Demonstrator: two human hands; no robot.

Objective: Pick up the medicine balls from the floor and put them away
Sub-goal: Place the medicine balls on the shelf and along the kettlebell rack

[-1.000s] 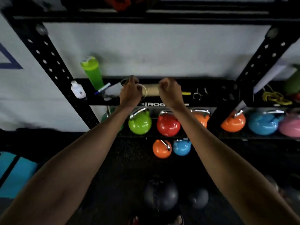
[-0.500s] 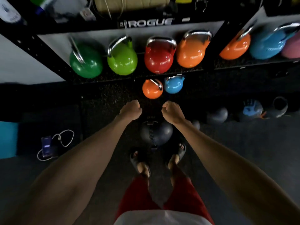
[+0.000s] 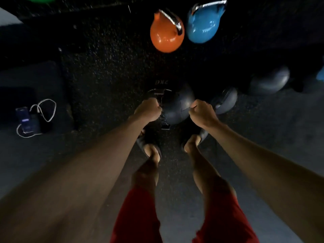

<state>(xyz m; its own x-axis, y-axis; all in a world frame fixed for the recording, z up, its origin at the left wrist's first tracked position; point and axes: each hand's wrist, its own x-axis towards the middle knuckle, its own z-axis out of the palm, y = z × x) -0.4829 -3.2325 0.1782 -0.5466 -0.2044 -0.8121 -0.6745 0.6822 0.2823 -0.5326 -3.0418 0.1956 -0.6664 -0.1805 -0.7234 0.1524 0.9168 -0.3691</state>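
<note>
"How are the arms?"

"The left arm (image 3: 87,172) and right arm (image 3: 263,163) reach down and forward, bare, nearly straight, drawing closer towards the wrists."

"And the hands?"

"The left hand (image 3: 148,109) and right hand (image 3: 201,114) are both curled into fists, level, a gap between them, just ahead of the feet (image 3: 150,151), gripping nothing."

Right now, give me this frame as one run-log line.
stage: pre-grasp | left hand: fist, beside medicine ball | right hand: fist, other side | ball: on floor, not gripped | nearby: orange kettlebell, blue kettlebell

Medicine ball (image 3: 177,109) on floor (image 3: 108,71) before feet (image 3: 151,150)
</note>
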